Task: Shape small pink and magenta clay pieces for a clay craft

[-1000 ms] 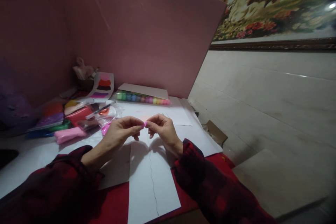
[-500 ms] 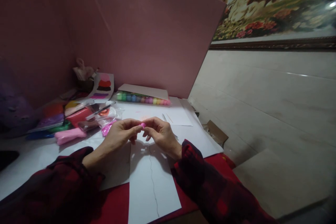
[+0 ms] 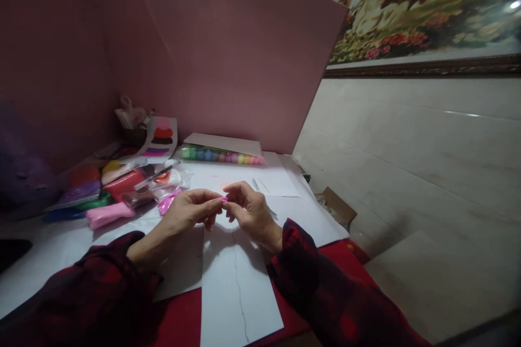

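Note:
A small bright pink piece (image 3: 224, 200) is pinched between the fingertips of both hands above the white paper. My left hand (image 3: 190, 209) holds it from the left with thumb and forefinger. From the right, my right hand (image 3: 251, 213) touches it with its thumb, the forefinger raised a little above. Beneath the hands lies a narrow white sheet (image 3: 240, 293) with a wavy pencil line running down it. A bright pink packet (image 3: 167, 202) lies just beyond my left hand.
Colored packets (image 3: 126, 184) are heaped at left, a pale pink one (image 3: 109, 213) in front. Behind stand a clear pack of colored balls (image 3: 222, 156) and a sheet of color swatches (image 3: 160, 138). A metal tool (image 3: 273, 213) lies right of my right hand.
The right forefinger has lifted off the pink piece, which now looks flatter. The view has shifted slightly; both hands stay close together over the paper.

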`<move>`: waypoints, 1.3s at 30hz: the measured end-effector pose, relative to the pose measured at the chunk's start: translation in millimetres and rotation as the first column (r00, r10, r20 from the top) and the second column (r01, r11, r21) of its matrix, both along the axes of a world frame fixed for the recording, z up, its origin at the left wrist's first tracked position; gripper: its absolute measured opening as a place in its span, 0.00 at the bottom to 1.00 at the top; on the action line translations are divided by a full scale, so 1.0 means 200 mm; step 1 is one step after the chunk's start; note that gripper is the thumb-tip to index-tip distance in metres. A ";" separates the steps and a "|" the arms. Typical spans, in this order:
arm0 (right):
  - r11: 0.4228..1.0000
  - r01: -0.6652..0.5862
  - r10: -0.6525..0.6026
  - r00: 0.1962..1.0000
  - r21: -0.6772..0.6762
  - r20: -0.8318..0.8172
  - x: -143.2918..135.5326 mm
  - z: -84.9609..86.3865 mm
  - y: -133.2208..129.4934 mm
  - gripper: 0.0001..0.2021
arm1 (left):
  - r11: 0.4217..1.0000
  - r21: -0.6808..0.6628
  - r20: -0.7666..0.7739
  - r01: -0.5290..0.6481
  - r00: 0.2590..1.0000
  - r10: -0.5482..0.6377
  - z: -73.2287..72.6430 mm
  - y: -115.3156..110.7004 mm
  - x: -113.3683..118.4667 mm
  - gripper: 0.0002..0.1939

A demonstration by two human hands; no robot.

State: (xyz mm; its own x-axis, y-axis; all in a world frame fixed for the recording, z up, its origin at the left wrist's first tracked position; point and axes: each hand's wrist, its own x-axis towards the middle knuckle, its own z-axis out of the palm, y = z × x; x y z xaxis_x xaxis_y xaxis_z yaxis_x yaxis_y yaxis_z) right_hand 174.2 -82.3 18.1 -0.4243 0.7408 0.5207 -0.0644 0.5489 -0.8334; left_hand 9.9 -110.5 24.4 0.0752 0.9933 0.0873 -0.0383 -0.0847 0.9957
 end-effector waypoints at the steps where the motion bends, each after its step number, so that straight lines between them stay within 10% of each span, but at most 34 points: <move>1: 1.000 0.008 -0.008 1.000 0.009 0.010 0.00 0.00 0.00 0.06 | 1.000 -0.001 -0.001 -0.004 1.000 0.004 0.00 0.00 0.00 0.16; 12: 0.997 0.009 -0.014 0.998 0.074 0.058 0.00 -0.01 0.01 0.03 | 0.999 -0.045 0.017 -0.026 1.000 0.026 0.04 -0.03 0.03 0.15; 24: 0.942 0.081 -0.140 0.977 -0.326 -0.163 -0.01 0.03 0.05 0.10 | 0.989 -0.039 0.212 -0.140 0.966 0.145 0.03 -0.03 0.01 0.15; 39: 0.993 -0.011 0.001 0.997 -0.120 -0.082 -0.02 0.00 0.00 0.08 | 0.998 -0.041 0.182 -0.046 0.982 0.052 0.02 -0.04 0.05 0.14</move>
State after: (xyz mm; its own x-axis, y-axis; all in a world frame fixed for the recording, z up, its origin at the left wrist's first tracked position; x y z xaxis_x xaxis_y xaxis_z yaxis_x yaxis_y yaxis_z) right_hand 170.8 -82.0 18.5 -0.3885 0.7978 0.4610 -0.1380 0.4443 -0.8852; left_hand 18.9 -118.1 28.2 0.0126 0.9982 0.0584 -0.2164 -0.0543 0.9748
